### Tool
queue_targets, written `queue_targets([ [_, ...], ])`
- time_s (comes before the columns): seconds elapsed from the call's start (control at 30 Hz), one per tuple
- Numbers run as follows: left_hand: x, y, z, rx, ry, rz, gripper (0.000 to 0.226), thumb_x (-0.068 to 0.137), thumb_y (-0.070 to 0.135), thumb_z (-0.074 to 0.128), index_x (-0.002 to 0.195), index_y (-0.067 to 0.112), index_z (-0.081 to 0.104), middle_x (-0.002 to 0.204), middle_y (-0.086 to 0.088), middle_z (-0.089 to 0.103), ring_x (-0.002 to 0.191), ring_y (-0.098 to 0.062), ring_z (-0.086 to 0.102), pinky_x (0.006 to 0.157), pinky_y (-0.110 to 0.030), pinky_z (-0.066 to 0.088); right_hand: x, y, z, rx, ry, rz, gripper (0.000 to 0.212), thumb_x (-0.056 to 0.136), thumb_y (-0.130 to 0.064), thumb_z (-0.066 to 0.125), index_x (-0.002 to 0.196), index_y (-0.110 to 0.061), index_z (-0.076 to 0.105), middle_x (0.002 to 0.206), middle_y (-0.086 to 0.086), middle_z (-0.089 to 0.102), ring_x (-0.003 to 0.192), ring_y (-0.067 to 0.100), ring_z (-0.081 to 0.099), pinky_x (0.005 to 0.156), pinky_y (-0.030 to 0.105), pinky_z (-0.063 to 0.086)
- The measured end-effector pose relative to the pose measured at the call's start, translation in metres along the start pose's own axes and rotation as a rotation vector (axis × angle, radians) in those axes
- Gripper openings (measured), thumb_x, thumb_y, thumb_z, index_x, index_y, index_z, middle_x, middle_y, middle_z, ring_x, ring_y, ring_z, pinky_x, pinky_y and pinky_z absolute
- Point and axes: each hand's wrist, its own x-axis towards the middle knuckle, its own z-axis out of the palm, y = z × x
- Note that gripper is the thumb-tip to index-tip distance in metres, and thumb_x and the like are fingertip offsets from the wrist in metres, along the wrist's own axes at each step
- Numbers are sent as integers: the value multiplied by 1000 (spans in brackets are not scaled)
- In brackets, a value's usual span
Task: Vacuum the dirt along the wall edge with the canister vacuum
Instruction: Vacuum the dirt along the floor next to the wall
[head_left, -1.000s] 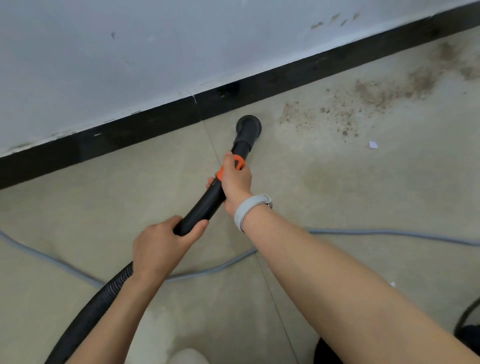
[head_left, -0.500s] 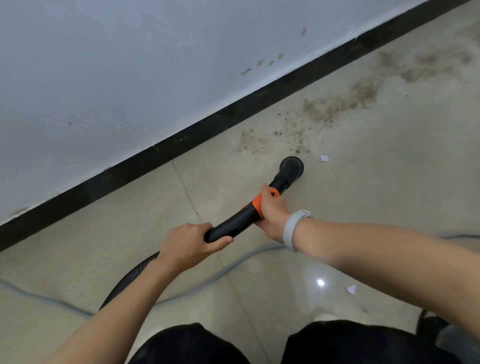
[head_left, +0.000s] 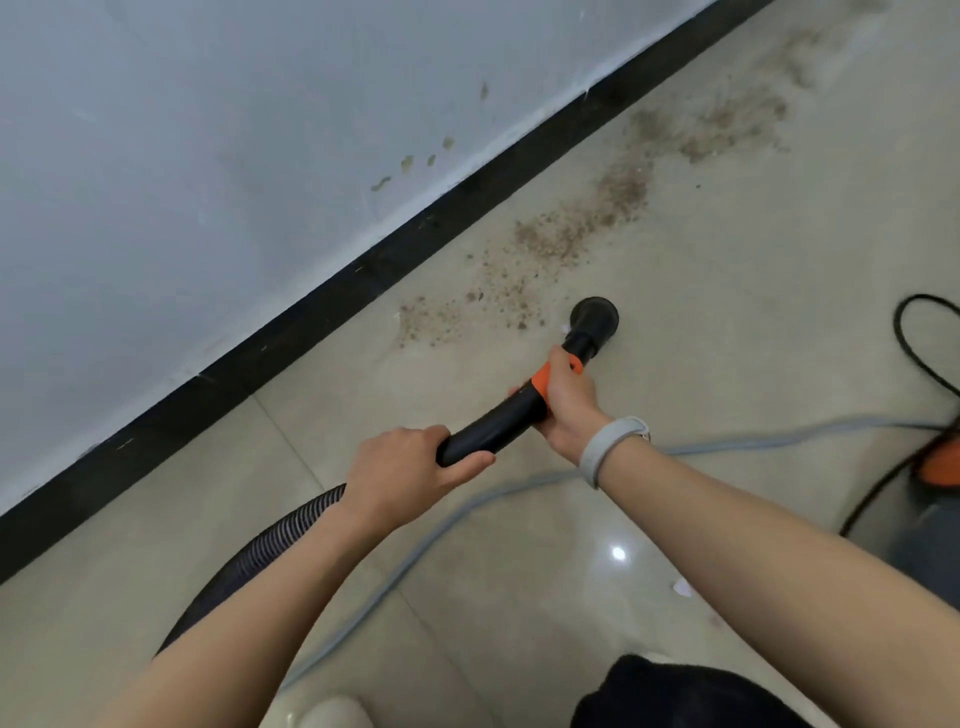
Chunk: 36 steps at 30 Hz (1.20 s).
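Two cords are seen on the tiled floor (head_left: 727, 249): a grey cable (head_left: 467, 506) under the arms and a black cord (head_left: 904, 338) at right beside an orange-and-grey body (head_left: 940, 467). The wand (head_left: 498, 423) is gripped by the left hand (head_left: 402, 473) and the right hand (head_left: 569, 402). Its round nozzle (head_left: 594, 316) is set just beside the dirt (head_left: 545, 260) strewn near the black skirting (head_left: 363, 270) under a white wall (head_left: 208, 156).

My arms are bare from the near edge of the view out to my left hand (head_left: 400, 467) and right hand (head_left: 569, 402), with no sleeves showing. A pale grey band (head_left: 610, 447) wraps my right wrist. At the near right I'm wearing black trousers (head_left: 675, 696); a pale shoe toe (head_left: 332, 714) shows beside them.
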Motion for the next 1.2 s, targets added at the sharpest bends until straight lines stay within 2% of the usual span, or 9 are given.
queue_targets([
  [0.07,-9,-14,3,-3,36,-16,56,73,80,29,73,28,49,57,9,49,59,-15,50,50,-28,31,-2,10,9,-15,-41,16,20,96,-27,48,84,-11,44,74,8,46,37,15,58,54,33,52],
  [0.27,-49,-68,6,10,0,-66,47,76,76,34,73,30,47,55,11,50,54,-5,48,47,-21,27,-23,64,40,-30,-107,107,25,97,-33,48,102,-9,42,82,11,50,51,21,63,50,28,52],
  [0.4,-56,-68,12,12,-19,-33,43,79,74,35,82,32,45,56,11,46,57,-12,48,51,-26,31,-33,79,45,-2,-59,110,24,96,-32,48,88,-11,42,73,9,49,47,22,59,56,33,53],
  [0.57,-57,-50,14,-39,-187,61,48,80,75,35,85,28,44,65,7,53,64,-19,52,55,-30,33,-50,75,25,30,8,159,22,96,-26,49,81,-11,43,65,9,49,55,24,55,59,36,52],
  [0.7,-79,-42,13,24,-345,200,48,81,75,36,90,28,45,76,3,60,81,-23,62,61,-30,36,-81,93,-13,-96,137,276,17,95,-30,46,84,-17,44,82,7,54,69,20,56,54,34,47],
  [0.8,-84,-29,19,37,-371,280,51,82,74,37,96,26,48,84,-1,65,83,-24,63,63,-31,39,-91,88,-41,-134,144,291,15,95,-29,48,88,-16,44,87,7,55,73,21,58,54,36,49],
  [0.93,-77,-33,23,-24,-359,265,44,81,75,37,84,31,41,65,6,50,73,-22,60,57,-30,36,-74,75,-43,27,141,204,17,97,-22,49,85,-11,44,72,9,52,61,22,55,56,36,49],
  [1.03,-73,-45,30,-18,-317,226,43,80,74,38,79,31,40,57,9,43,61,-17,49,50,-27,29,-54,82,-34,113,139,137,20,97,-22,50,83,-9,42,65,10,51,53,23,57,59,37,52],
  [1.2,-73,-23,37,-83,-321,243,40,82,68,42,77,29,42,60,9,48,59,-16,49,49,-25,30,-55,97,-42,263,232,48,25,96,-22,51,77,-7,43,59,7,48,35,14,52,43,25,48],
])
